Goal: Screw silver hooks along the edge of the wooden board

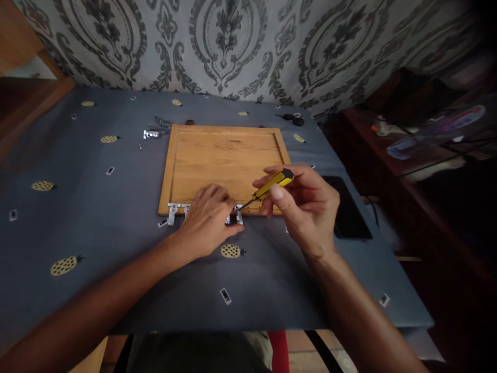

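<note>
A wooden cabinet door (pixel 225 160) with a raised frame lies flat on the table. My right hand (pixel 310 210) grips a yellow and black screwdriver (pixel 274 185), its shaft slanting down to the left. The tip meets a metal hinge (pixel 239 213) at the door's near edge. Over that edge, my left hand (pixel 207 220) holds the hinge, thumb and fingers around it and partly hiding it. To its left, another metal hinge (pixel 173 213) sits on the same edge, with a further hinge (pixel 186 208) partly covered by my left hand.
Loose metal hinges (pixel 153 134) and a small screw (pixel 140 147) lie beyond the door's left side. A dark object with black loops (pixel 293 118) lies at the back right. A flat black device (pixel 347 207) rests by my right hand. The patterned wall (pixel 229 46) stands behind.
</note>
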{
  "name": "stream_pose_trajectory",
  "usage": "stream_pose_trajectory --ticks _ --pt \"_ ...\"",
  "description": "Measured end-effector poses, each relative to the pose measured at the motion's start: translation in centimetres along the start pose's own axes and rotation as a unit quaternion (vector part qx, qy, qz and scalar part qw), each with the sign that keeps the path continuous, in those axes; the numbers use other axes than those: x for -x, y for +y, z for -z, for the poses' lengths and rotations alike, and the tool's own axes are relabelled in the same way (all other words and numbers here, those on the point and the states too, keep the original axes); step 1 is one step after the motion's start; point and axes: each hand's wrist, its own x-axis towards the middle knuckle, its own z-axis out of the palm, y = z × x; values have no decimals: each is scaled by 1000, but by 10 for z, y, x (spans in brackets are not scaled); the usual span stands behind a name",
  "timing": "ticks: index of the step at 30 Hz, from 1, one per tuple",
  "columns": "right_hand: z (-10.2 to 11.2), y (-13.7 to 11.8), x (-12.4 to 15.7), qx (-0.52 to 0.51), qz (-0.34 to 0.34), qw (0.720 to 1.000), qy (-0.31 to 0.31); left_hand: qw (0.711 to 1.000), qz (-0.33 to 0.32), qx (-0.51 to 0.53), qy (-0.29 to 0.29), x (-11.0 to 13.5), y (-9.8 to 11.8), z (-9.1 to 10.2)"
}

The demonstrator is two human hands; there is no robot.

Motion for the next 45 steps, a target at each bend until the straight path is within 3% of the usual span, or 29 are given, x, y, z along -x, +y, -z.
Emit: stream_pose_trajectory --ticks 9,17,26,45 --pt "-3 -1 -1 -2 1 999 36 1000 -1 -2 3 0 0 0" --pt "0 0 -1 2 -5 1000 3 1000 -5 -8 6 0 0 -2" --pt "0 6 -1 -14 -11 999 26 1000 9 10 -13 -1 2 2" --pt "1 6 -2 -16 -7 1000 14 1000 17 6 -25 -2 3 3"
